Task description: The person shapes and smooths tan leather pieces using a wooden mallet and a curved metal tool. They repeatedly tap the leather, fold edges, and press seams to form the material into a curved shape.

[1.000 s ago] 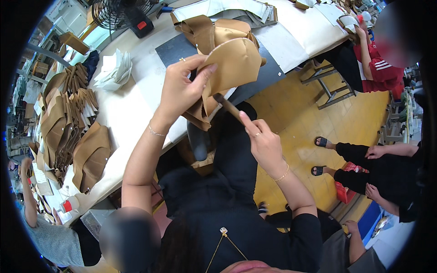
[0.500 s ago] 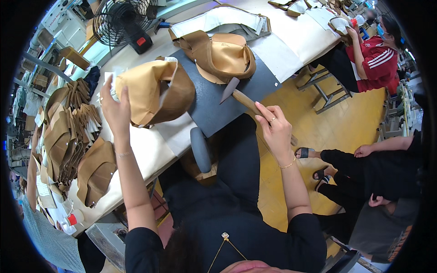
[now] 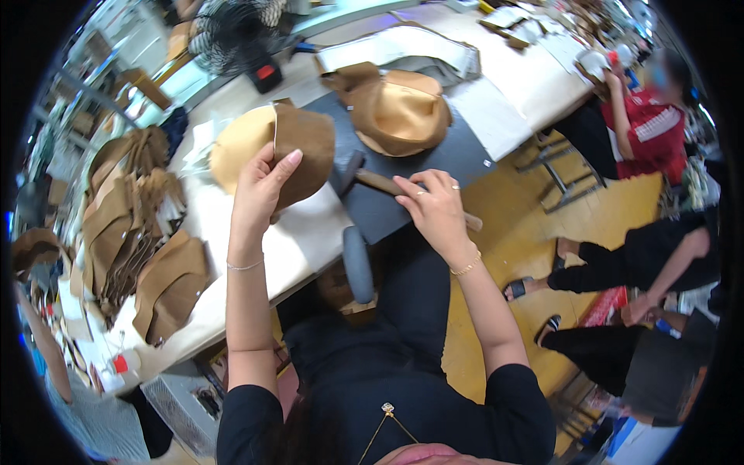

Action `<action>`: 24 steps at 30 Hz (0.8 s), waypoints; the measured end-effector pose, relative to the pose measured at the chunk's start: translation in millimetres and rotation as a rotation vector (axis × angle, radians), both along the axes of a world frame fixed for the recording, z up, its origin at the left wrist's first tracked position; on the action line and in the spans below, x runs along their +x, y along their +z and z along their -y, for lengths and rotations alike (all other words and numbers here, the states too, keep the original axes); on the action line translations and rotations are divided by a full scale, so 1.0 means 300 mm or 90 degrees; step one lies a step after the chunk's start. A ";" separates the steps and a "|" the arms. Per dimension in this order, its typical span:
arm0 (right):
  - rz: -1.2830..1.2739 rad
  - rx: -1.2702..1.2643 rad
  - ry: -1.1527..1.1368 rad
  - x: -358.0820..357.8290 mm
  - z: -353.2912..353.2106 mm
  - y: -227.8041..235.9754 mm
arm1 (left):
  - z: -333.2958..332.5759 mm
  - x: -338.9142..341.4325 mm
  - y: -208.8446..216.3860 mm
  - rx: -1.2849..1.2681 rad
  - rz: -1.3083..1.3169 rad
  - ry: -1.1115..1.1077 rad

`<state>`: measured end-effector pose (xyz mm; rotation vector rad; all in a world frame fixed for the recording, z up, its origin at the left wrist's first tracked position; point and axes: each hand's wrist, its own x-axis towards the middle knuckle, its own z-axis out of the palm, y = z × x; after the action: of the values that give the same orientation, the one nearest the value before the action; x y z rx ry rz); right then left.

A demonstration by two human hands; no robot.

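Observation:
My left hand (image 3: 265, 186) grips the near side of a rounded, bag-like sewn piece (image 3: 306, 159), brown on one part and tan on the other. Its thumb lies over the brown face, and the fingers behind are partly hidden. My right hand (image 3: 435, 209) is closed around the wooden handle of a hammer (image 3: 378, 183), whose dark head points left, close to the piece. Beneath the hammer lies a dark grey board (image 3: 387, 211). A second brown and tan piece (image 3: 403, 112), its tan inside showing, rests farther back on the board.
Stacked brown flat pieces (image 3: 116, 232) cover the table's left side. A black fan (image 3: 240, 39) and white panels (image 3: 407, 45) stand behind. A grey rounded pad (image 3: 357, 263) sticks out at the table's near edge. People are at the right and lower left; a stool (image 3: 562, 174) stands at right.
The sewn piece has turned, with its brown face now toward me. My left hand has shifted from its far-left side onto its near side. The hammer has moved left and down.

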<state>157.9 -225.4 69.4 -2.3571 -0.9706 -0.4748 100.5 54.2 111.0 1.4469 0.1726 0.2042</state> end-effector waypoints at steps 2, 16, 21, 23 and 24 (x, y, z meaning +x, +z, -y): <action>-0.096 0.099 0.036 -0.024 -0.038 0.044 | -0.029 -0.050 0.092 -0.092 0.040 0.009; -0.824 0.583 0.298 -0.196 -0.216 0.271 | 0.269 -0.388 0.126 -0.499 0.054 0.054; -0.788 0.554 0.315 -0.229 -0.226 0.299 | 0.252 -0.444 0.113 -0.491 0.031 0.036; -0.775 0.537 0.311 -0.232 -0.231 0.301 | 0.253 -0.462 0.116 -0.511 -0.002 0.034; -0.768 0.521 0.306 -0.235 -0.235 0.305 | 0.259 -0.475 0.117 -0.511 -0.030 0.038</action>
<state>87.5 -154.7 160.9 -1.1938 -0.5164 0.6026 -42.0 -23.6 146.1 0.6489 0.2957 0.1257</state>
